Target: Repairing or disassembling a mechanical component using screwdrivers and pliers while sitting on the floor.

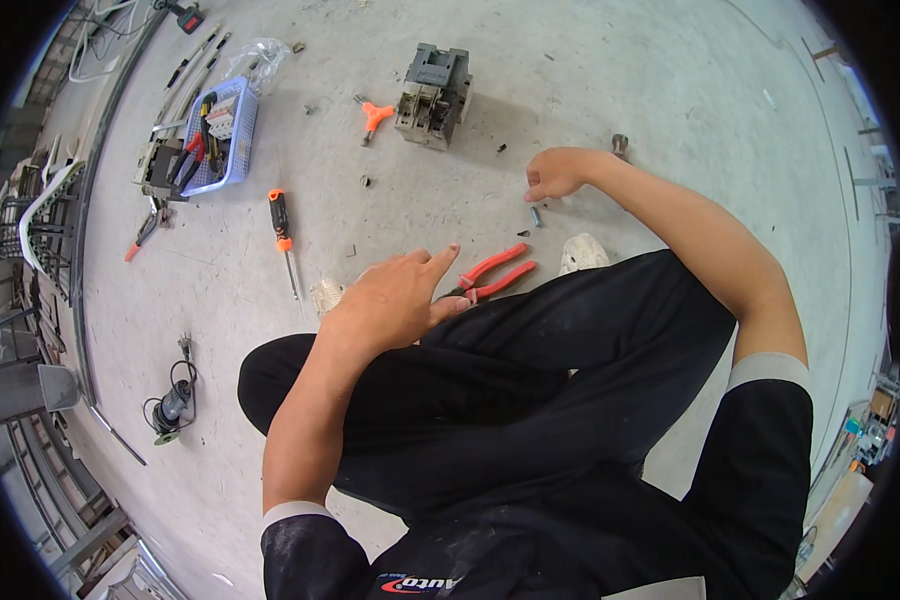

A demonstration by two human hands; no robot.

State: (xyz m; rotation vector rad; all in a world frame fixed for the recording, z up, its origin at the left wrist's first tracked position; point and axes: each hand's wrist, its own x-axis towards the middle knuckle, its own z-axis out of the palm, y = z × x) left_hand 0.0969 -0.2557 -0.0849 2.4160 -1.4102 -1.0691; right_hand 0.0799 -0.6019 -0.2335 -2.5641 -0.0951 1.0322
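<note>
My left hand (390, 298) is over my bent knee, index finger and thumb spread apart, with nothing seen in it. Just beyond its thumb, red-handled pliers (495, 272) lie on the floor, their jaws partly hidden by the hand. My right hand (558, 173) is low over the floor, its fingers curled together; whatever they hold, if anything, is hidden. Below those fingertips lies a small blue-grey cylindrical piece (536, 217). A dusty grey electrical contactor (434, 98), its front partly opened, stands farther off. Beside it is an orange three-armed wrench (375, 117).
An orange-and-black screwdriver (281, 230) lies to the left. Behind it, a blue plastic basket (242, 140) holds tools and a white breaker. A corded power tool (173, 402) lies at lower left. Metal frames (45, 230) line the left edge. Small scraps dot the concrete floor (690, 90).
</note>
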